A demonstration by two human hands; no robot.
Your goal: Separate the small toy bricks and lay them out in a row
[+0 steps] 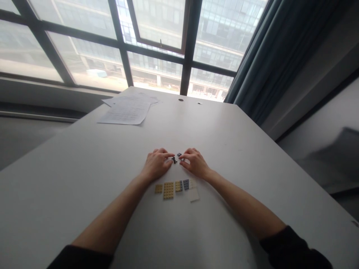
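My left hand (158, 163) rests on the table, thumb and index finger apart, their tips beside several tiny black building-brick pieces (174, 160). Across from it is my right hand (195, 163), its thumb and index finger curved and apart around a small whitish piece (183, 160). Whether the fingertips touch these pieces I cannot tell. A small dark studded piece (179, 154) lies just beyond, near the right index finger. Closer to me sit a small tan plate (158, 188), a larger tan studded plate (168, 190), a tan-and-grey plate pair (178, 186), and a blue-grey plate (186, 184).
A white studded plate (192, 183) and a smooth white tile (193, 195) lie at the row's right end. Printed papers (126, 110) overlap at the far left of the white table (213, 130). Windows and a dark curtain (260, 74) stand behind it.
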